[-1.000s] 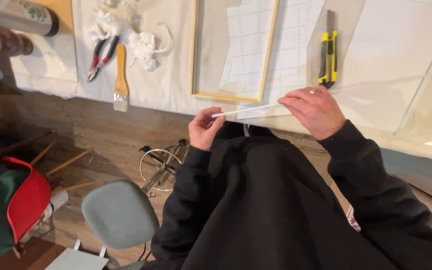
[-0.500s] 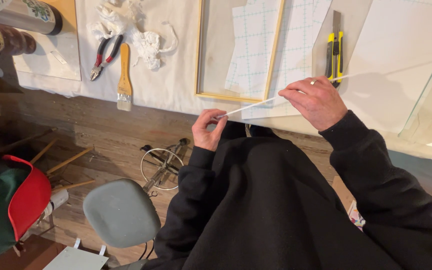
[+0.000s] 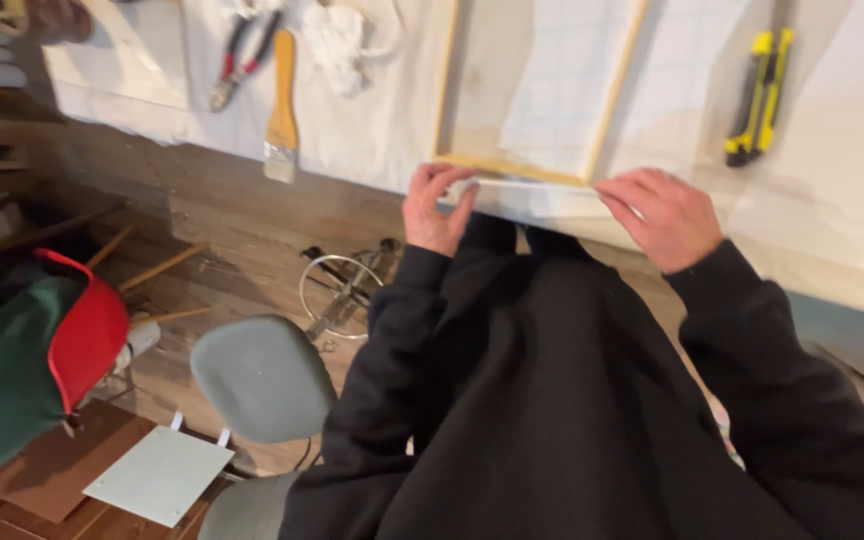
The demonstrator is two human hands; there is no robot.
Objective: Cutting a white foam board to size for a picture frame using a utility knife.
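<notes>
Both hands pinch a white strip (image 3: 532, 188) stretched along the table edge, just below the wooden frame (image 3: 512, 165): left hand (image 3: 435, 208) at its left end, right hand (image 3: 664, 215) at its right. A brush (image 3: 281, 108) lies nearby.

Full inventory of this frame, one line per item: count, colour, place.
white strip: 1, white, along table's near edge below the frame, pinched at both ends
wooden frame: 1, light wood, table centre, over gridded sheet
gridded sheet: 1, pale, inside the frame
table covering: 1, white, over the tabletop
utility knife: 1, yellow and black, right of frame
paintbrush: 1, wooden handle, left of frame
pliers: 1, red and black handles, left of brush
crumpled rag: 1, white, top centre
chair: 1, grey-green, on floor at left
red seat: 1, red, far left
flat panel: 1, pale green, lower left
left hand: on strip's left end
right hand: on strip's right end
</notes>
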